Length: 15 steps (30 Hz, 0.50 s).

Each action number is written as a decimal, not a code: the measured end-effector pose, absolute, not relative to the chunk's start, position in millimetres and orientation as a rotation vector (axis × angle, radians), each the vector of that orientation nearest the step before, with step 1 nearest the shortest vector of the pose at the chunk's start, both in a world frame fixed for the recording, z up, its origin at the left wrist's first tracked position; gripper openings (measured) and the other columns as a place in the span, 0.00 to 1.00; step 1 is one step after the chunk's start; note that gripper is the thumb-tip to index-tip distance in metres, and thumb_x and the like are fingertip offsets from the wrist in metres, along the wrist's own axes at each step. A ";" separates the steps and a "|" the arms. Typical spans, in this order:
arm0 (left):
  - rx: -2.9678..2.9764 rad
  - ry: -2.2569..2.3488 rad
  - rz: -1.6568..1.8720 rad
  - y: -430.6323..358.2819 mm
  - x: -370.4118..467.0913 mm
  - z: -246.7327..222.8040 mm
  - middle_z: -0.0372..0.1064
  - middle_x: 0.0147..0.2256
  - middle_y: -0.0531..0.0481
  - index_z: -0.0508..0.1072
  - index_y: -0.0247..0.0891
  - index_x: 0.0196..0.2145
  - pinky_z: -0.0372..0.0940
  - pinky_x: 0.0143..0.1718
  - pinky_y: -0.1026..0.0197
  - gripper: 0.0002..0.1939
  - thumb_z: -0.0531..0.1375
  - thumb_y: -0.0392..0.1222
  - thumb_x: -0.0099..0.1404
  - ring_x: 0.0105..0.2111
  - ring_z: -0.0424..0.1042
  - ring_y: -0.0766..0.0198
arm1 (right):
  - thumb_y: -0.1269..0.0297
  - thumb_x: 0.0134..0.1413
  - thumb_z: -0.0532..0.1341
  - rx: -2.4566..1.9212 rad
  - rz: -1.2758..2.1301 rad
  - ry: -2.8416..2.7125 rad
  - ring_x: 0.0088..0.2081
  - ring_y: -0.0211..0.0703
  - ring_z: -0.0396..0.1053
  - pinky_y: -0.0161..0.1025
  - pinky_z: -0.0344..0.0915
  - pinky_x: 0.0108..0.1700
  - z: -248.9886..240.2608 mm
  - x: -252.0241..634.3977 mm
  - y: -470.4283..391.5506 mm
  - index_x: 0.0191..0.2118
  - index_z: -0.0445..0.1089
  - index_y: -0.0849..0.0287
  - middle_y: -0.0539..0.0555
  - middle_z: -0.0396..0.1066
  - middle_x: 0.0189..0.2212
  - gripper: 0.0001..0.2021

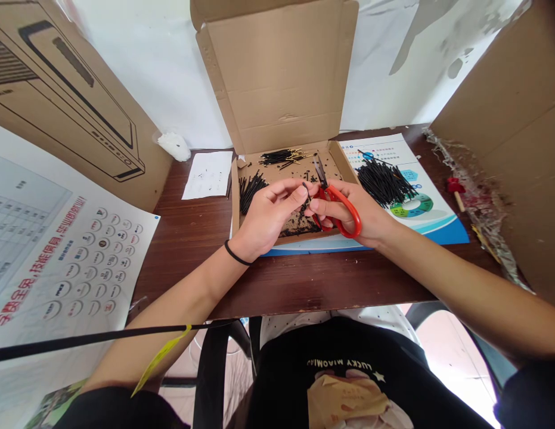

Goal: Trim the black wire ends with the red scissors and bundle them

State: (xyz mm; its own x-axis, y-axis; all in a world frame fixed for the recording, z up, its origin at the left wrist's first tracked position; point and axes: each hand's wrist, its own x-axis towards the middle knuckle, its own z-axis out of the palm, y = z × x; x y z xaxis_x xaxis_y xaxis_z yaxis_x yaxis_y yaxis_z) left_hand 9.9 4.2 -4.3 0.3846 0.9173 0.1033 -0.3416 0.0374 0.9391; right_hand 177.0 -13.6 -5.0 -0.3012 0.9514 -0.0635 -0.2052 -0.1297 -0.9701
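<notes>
My right hand (364,211) is closed around red-handled scissors (356,223), whose dark blades point up and away over the cardboard box (337,162). Close beside it, my left hand (268,214) pinches a thin black stick (306,189); the fingertips of both hands nearly meet there. Short black scraps (299,231) lie scattered on the box floor beneath the hands. Inside the box at the left rests a bundle of black sticks (250,192), and at the back lie black sticks with gold-coloured ends (284,157). Part of the pinched stick is hidden by fingers.
A large pile of black sticks (384,182) lies on a printed sheet (438,221) right of the box. White paper (208,174) with a few scraps sits at the left. The raised box lid (277,77) stands behind. Cardboard panels (509,137) flank the brown table (179,238).
</notes>
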 end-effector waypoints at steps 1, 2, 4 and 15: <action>1.142 0.642 1.078 4.0 10.1 -4.2 0.74 0.31 0.52 0.78 0.38 0.31 0.67 0.32 0.64 0.13 0.72 0.49 0.53 0.28 0.70 0.70 | 0.53 0.37 0.76 -0.952 1.597 -1.202 0.18 0.29 0.60 0.31 0.57 0.20 -5.3 177.0 -13.5 0.35 0.70 0.59 0.46 0.70 0.22 0.22; 1.143 0.639 1.078 3.7 10.3 -4.2 0.74 0.31 0.51 0.78 0.38 0.31 0.67 0.32 0.64 0.13 0.71 0.49 0.54 0.28 0.70 0.70 | 0.53 0.37 0.76 -0.953 1.599 -1.207 0.18 0.29 0.60 0.31 0.56 0.19 -5.5 177.1 -13.3 0.35 0.69 0.58 0.45 0.70 0.22 0.22; 1.142 0.636 1.079 2.9 10.7 -3.7 0.74 0.32 0.51 0.78 0.38 0.32 0.66 0.31 0.63 0.13 0.71 0.48 0.54 0.28 0.70 0.70 | 0.52 0.37 0.76 -0.957 1.603 -1.217 0.18 0.29 0.61 0.31 0.56 0.20 -6.1 177.7 -13.2 0.34 0.69 0.58 0.45 0.69 0.22 0.22; 1.298 0.946 1.222 6.7 7.4 -7.1 0.77 0.33 0.48 0.80 0.38 0.32 0.67 0.35 0.61 0.15 0.72 0.51 0.51 0.31 0.71 0.66 | 0.56 0.37 0.76 -0.961 1.538 -1.223 0.22 0.31 0.62 0.33 0.60 0.24 -8.7 178.1 -12.8 0.35 0.70 0.56 0.45 0.70 0.24 0.20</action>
